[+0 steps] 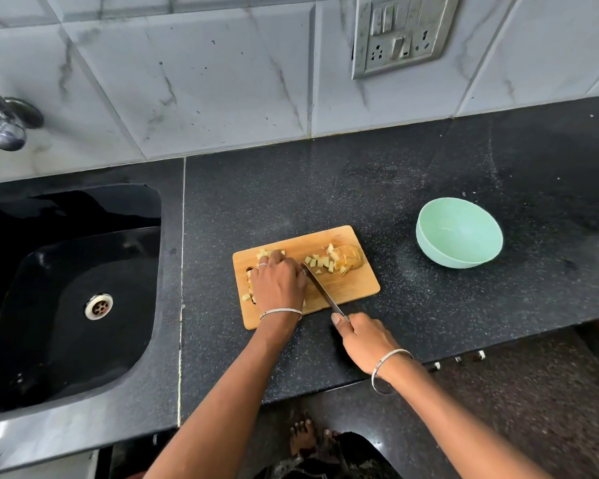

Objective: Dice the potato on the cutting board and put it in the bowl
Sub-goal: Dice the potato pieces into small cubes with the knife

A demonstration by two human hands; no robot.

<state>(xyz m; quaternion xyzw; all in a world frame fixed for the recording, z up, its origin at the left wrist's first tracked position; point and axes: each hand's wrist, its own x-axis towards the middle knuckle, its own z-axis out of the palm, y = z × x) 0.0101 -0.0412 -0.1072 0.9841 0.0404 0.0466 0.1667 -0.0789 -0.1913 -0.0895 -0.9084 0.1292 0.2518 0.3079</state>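
Observation:
A wooden cutting board [355,283] lies on the black counter. Diced potato pieces [320,262] are scattered over its far side, beside a larger uncut potato chunk [351,259] at the far right corner. My left hand [279,283] presses down on potato on the board's left half; a few cubes [265,253] show past the fingertips, and what lies under the palm is hidden. My right hand [360,335] grips the handle of a knife [322,292], whose blade slants across the board right beside the left hand. A mint-green bowl [459,233], empty, stands to the board's right.
A black sink [66,288] with a metal drain lies to the left, with a tap [6,121] above it. A switch and socket plate [403,32] is on the tiled wall. The counter's front edge runs just behind my right wrist.

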